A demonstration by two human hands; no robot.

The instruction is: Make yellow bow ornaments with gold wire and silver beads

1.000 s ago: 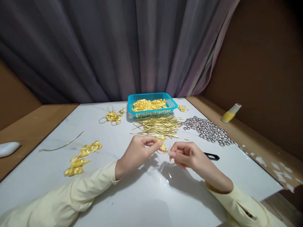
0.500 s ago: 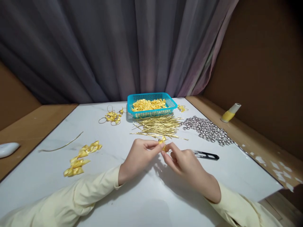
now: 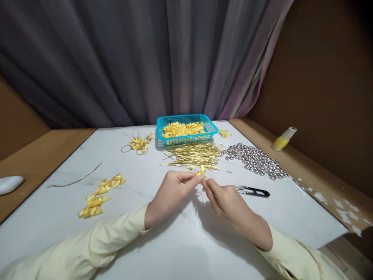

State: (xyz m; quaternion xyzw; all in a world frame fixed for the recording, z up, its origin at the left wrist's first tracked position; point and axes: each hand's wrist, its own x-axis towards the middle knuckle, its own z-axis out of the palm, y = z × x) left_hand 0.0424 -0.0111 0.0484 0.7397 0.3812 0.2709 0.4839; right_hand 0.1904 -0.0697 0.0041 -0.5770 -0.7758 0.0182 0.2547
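Over the middle of the table, my left hand (image 3: pixel 173 194) pinches a small yellow ribbon bow (image 3: pixel 203 169) between thumb and fingertips. My right hand (image 3: pixel 230 202) meets it from the right, thumb and forefinger closed just under the bow on a thin gold cord, mostly hidden by the fingers. A faint loop of this cord curves above the right fingers. Beyond both hands lies a pile of cut gold cords (image 3: pixel 195 155). Black-handled thread snips (image 3: pixel 255 191) lie right of my right hand. Several yellow ribbon bows (image 3: pixel 101 187) rest to the left.
A blue basket (image 3: pixel 187 142) of yellow ribbon pieces stands at the back. Finished-looking bows with cord loops (image 3: pixel 140 144) lie left of it. Silver beads (image 3: pixel 256 160) spread at the right. A yellow-and-white bottle (image 3: pixel 284 139) stands beyond the right edge; a single cord (image 3: pixel 77 180) lies left.
My right fingers have closed into a tighter pinch just below the bow. The bow has turned more upright in my left fingertips; the left hand has barely moved.
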